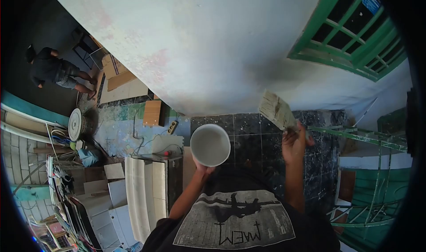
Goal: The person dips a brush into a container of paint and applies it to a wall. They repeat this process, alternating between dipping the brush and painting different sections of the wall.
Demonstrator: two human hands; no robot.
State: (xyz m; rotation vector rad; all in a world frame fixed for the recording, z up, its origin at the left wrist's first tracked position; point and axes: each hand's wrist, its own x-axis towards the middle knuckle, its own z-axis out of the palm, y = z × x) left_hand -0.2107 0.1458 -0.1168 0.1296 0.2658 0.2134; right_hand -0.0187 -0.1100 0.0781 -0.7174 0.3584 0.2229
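My left hand (203, 168) holds a round white paint bucket (210, 144) at its near side; the inside looks pale, and most of the fingers are hidden under it. Held up in my right hand (293, 142) is a wide, paint-caked paintbrush (276, 109), its bristles pointing up and left toward the wall. My right fingers wrap round its handle. Ahead rises a white wall (199, 39) with faint pink patches, and the brush overlaps its lower part in this view.
A green-framed window (341, 52) is at the upper right, above a green metal ladder (368, 139). Paint-spattered dark tiles (248, 150) cover the floor. At left stand a cabinet (155, 185), stacked panels and a lidded bucket (76, 124). Another person (55, 68) stands farther back.
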